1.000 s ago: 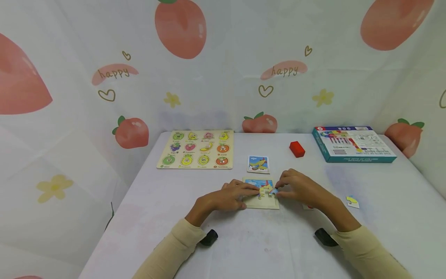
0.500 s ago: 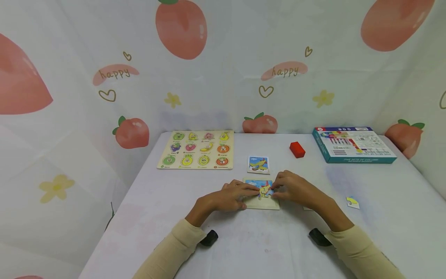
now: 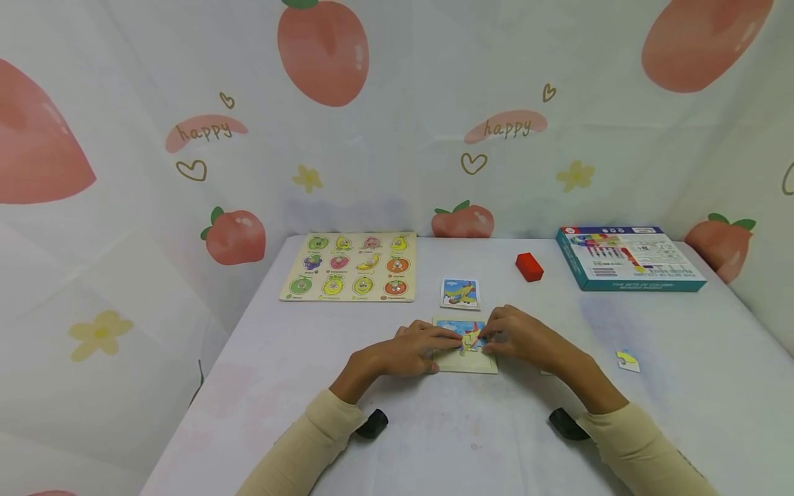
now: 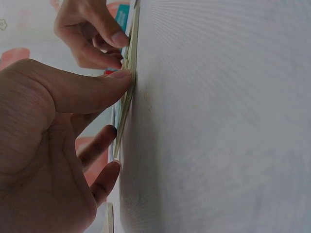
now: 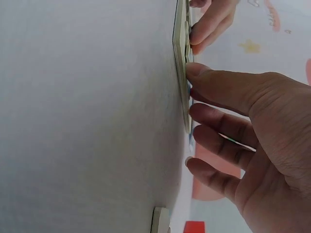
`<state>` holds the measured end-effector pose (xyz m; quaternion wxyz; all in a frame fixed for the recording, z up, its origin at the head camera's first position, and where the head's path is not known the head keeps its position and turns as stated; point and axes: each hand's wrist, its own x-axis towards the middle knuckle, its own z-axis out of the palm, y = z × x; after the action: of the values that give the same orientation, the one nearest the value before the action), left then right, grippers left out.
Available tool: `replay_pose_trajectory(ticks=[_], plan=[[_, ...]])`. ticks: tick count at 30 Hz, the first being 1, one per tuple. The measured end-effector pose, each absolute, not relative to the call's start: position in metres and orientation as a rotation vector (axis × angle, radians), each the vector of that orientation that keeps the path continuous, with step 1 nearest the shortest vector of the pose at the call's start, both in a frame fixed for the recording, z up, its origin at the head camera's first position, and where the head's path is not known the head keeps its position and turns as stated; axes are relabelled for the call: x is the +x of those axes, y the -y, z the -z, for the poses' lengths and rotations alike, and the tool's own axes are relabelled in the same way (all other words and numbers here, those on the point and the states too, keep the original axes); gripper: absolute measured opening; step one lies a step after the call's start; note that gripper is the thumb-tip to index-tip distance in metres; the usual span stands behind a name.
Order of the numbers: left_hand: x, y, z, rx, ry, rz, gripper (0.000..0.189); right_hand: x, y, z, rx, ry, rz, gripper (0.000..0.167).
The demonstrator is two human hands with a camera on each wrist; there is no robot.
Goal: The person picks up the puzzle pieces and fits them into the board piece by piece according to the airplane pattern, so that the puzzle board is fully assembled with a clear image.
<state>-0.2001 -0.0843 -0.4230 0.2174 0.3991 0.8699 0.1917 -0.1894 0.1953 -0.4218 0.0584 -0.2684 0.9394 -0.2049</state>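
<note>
A shallow wooden puzzle board [image 3: 462, 362] lies at the middle of the table, its upper part filled with jigsaw pieces of a blue and yellow plane picture. My left hand [image 3: 411, 350] rests over its left side, outstretched fingers on the pieces and the thumb [image 4: 104, 90] at the near edge. On the board's right side, my right hand [image 3: 527, 337] pinches a jigsaw piece [image 3: 476, 340] between thumb and fingers, set down against its neighbours. The remaining fingers [image 5: 214, 177] of that hand are spread above the table. Much of the piece is hidden by the fingertips.
Behind the board lies a small plane picture [image 3: 460, 294]. A loose yellow jigsaw piece [image 3: 628, 361] lies at right; another [image 3: 547, 373] is mostly under the right wrist. Farther back are a fruit puzzle board [image 3: 347, 267], a red block [image 3: 529, 266] and a flat teal box [image 3: 631, 258].
My right hand has moved left with the jigsaw piece, from the board's right edge to flat on the board beside the other pieces. The left hand has stayed in place.
</note>
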Motion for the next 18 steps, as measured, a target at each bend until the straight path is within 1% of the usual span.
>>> replay_pose_trajectory(ticks=[12, 18], plan=[[-0.1999, 0.0843, 0.4202, 1.122, -2.413, -0.518, 0.061, -0.1879, -0.1919, 0.421, -0.802, -2.831, 0.639, 0.022], [-0.1993, 0.0836, 0.42, 1.131, -2.414, -0.501, 0.061, -0.1864, -0.1905, 0.4209, -0.86, -2.805, 0.639, 0.021]])
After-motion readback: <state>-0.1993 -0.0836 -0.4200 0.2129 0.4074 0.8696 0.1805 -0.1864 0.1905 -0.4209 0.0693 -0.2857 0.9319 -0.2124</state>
